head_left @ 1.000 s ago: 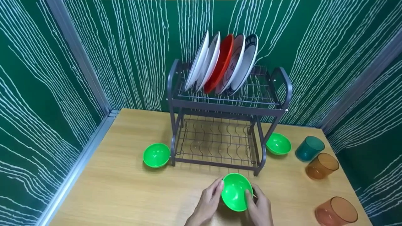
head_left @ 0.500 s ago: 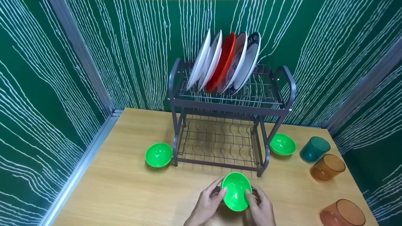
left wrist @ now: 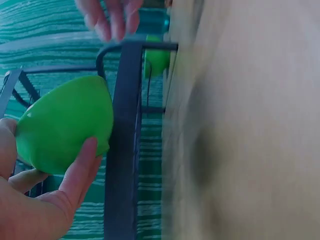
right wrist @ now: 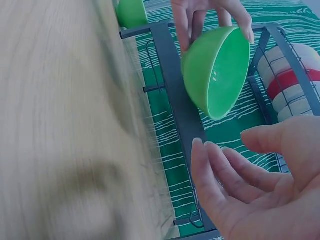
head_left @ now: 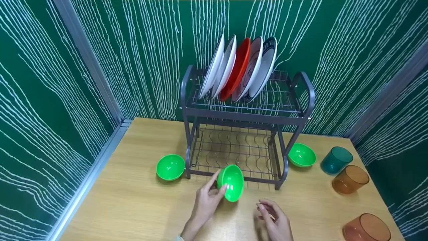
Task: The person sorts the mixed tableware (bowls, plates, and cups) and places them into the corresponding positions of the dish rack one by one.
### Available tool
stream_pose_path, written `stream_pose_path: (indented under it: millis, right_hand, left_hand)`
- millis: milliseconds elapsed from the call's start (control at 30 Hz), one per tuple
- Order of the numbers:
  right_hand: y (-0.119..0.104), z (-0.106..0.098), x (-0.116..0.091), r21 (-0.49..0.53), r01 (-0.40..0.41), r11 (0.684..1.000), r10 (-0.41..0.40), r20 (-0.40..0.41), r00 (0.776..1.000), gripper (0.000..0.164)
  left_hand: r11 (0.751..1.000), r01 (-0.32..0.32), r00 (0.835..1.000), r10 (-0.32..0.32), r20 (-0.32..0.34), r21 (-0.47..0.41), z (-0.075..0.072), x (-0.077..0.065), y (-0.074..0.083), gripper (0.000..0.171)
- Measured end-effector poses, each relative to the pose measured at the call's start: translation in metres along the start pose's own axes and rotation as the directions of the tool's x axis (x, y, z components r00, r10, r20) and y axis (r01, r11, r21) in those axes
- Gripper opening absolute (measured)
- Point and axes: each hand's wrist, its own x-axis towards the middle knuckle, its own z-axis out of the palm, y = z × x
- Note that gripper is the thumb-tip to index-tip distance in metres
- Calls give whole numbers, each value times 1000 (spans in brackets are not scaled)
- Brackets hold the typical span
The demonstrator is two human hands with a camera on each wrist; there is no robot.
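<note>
A green bowl (head_left: 231, 183) is tilted in the air at the front of the rack, its inside facing right. My left hand (head_left: 206, 201) grips it by its left side, thumb at the rim and fingers behind; the left wrist view shows the fingers against the outside of the bowl (left wrist: 67, 125). To the right, my right hand (head_left: 275, 219) is apart from the bowl, fingers loosely bent and nothing between them. In the right wrist view that hand (right wrist: 260, 175) has a gap between thumb and fingertips.
A dark two-tier dish rack (head_left: 245, 115) stands at the back, with several plates (head_left: 239, 70) upright on top. Green bowls flank it, one left (head_left: 170, 167) and one right (head_left: 301, 155). Teal (head_left: 336, 160), amber (head_left: 350, 179) and pinkish (head_left: 366, 227) cups stand along the right edge.
Both hands held the bowl before. Now the right hand has let go, and the left hand has carried the bowl left and toward the rack, turning it more on its side.
</note>
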Motion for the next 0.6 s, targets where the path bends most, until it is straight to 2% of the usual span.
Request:
stream_pose_path:
  millis: [133, 267, 600]
  right_hand:
    - [3, -2, -1, -8, -41, 999, 41, 6, 999, 28]
    - [4, -6, -2, -24, -87, 996, 87, -13, 996, 29]
    - [9, -23, -1, -85, -144, 986, 141, -41, 989, 30]
  left_hand:
    - [998, -51, 997, 52, -57, 34, -10, 11, 3, 61]
    - [991, -94, 987, 105, -121, 92, -19, 22, 6, 60]
    - [959, -111, 951, 179, -253, 262, -34, 44, 11, 60]
